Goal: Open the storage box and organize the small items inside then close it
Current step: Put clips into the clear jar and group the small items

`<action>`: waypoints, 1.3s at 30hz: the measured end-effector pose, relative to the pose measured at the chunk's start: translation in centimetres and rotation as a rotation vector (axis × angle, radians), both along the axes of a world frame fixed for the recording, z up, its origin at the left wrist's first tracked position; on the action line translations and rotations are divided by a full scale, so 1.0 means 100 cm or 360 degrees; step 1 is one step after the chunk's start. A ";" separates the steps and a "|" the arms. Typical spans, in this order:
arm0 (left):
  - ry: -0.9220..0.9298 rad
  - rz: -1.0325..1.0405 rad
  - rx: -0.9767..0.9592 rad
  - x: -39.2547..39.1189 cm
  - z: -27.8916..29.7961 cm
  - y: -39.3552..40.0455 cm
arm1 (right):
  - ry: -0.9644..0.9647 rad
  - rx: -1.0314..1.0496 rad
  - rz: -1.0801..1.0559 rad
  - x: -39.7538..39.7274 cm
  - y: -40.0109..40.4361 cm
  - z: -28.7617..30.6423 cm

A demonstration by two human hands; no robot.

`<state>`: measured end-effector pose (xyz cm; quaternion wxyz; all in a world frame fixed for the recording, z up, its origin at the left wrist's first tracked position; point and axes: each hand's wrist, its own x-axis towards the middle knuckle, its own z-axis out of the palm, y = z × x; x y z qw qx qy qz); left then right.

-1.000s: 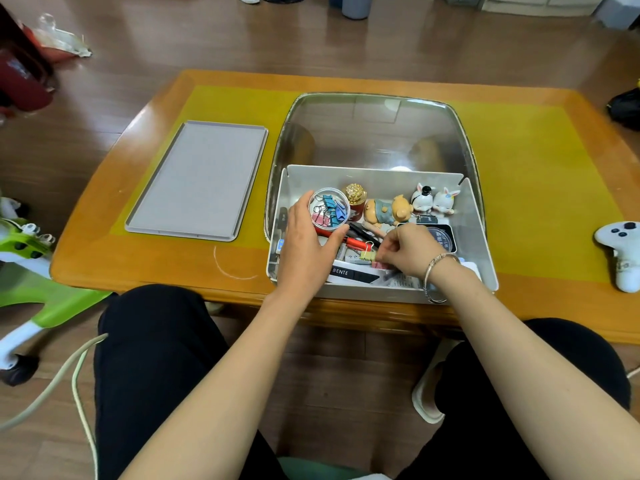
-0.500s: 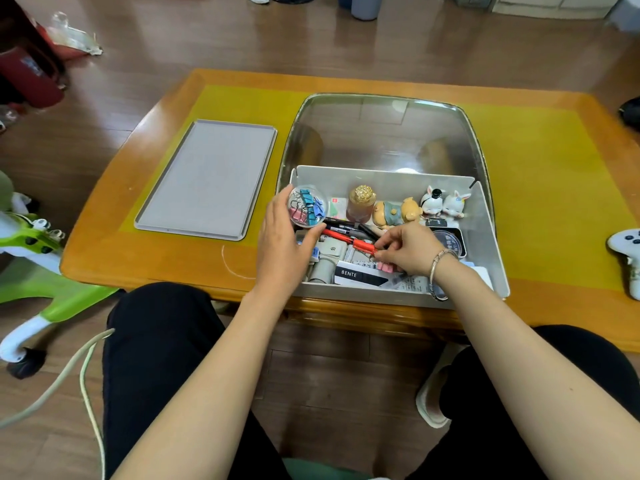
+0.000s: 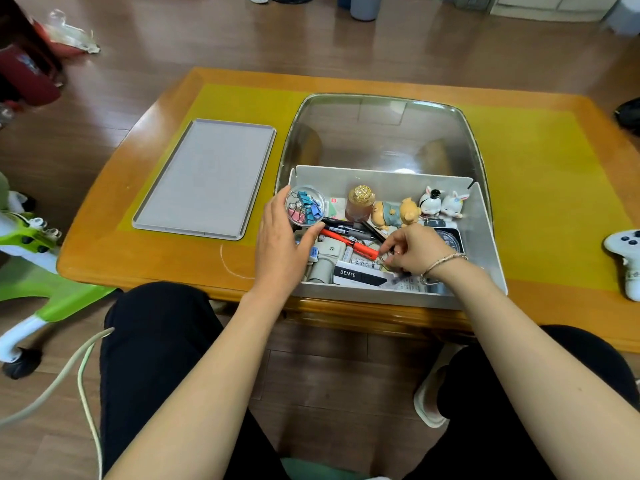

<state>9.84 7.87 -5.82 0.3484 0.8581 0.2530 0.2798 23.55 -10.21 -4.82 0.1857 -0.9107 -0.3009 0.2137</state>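
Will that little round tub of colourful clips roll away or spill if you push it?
The round tub probably feels light: it looks like thin clear plastic holding small binder clips. On its side it could roll. Whether it has a lid I cannot tell; without one, tipping would likely spill them.

I was at home, in what looked like a living room: a low wooden coffee table (image 3: 346, 81) stood on a wood floor (image 3: 207, 36), a child's green ride-on toy (image 3: 31, 258) sat beside me, and a white game controller (image 3: 627, 258) lay nearby.
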 end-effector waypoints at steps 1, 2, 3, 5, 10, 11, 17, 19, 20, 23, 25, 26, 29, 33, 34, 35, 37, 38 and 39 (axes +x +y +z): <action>0.0002 0.0001 0.0001 0.000 0.000 0.000 | -0.0031 0.0039 -0.0026 0.000 -0.002 0.000; 0.0005 0.0001 0.0003 0.000 0.000 0.000 | -0.0048 0.0051 -0.0049 0.001 -0.004 0.001; 0.0007 -0.0001 0.0006 0.000 0.000 0.000 | -0.0043 0.0035 -0.0055 0.001 -0.006 0.001; 0.0009 -0.0002 0.0010 0.000 0.000 0.000 | 0.0007 -0.0057 -0.0013 0.001 -0.008 0.002; 0.0031 -0.0005 0.0036 0.000 0.000 -0.001 | -0.0021 -0.0096 0.0068 -0.003 -0.003 0.001; 0.0035 -0.0004 0.0038 0.000 0.000 -0.001 | -0.0044 -0.0088 0.0083 -0.004 -0.001 0.001; 0.0042 -0.0017 0.0023 0.000 0.000 0.000 | -0.0116 0.0030 -0.0048 -0.006 0.000 0.005; 0.0044 -0.0016 0.0035 -0.001 0.000 0.000 | -0.0133 0.0169 -0.0143 -0.005 -0.003 0.009; 0.0055 -0.0021 0.0042 -0.001 0.000 0.000 | -0.0100 0.0299 -0.0197 -0.005 -0.005 0.012; 0.0150 -0.0072 0.0068 -0.001 0.000 0.000 | -0.0009 0.0712 -0.0318 -0.008 -0.009 0.016; 0.0246 -0.0132 0.0132 -0.001 0.003 -0.003 | -0.0027 0.0865 -0.0359 -0.010 -0.010 0.017; 0.0281 -0.0158 0.0191 -0.001 0.004 -0.006 | -0.0023 0.0938 -0.0381 -0.012 -0.010 0.016; 0.0293 -0.0176 0.0347 0.001 0.005 -0.012 | 0.0083 0.1153 -0.0435 -0.017 -0.009 0.014; 0.0256 -0.0348 0.0051 0.012 0.006 -0.021 | 0.0055 0.1320 -0.0407 -0.023 -0.006 0.015; 0.0235 -0.0405 -0.0060 0.016 0.006 -0.025 | 0.0028 0.1350 -0.0389 -0.024 -0.005 0.016; 0.0200 -0.0436 -0.0145 0.019 0.007 -0.029 | 0.0002 0.1375 -0.0378 -0.025 -0.005 0.017; 0.0109 -0.0439 -0.0242 0.024 0.006 -0.037 | -0.0083 0.1407 -0.0380 -0.026 -0.005 0.019; 0.0055 -0.0436 -0.0233 0.024 0.005 -0.041 | -0.0133 0.1412 -0.0390 -0.027 -0.005 0.019; -0.0004 -0.0442 -0.0188 0.025 0.004 -0.044 | -0.0174 0.1417 -0.0400 -0.028 -0.006 0.019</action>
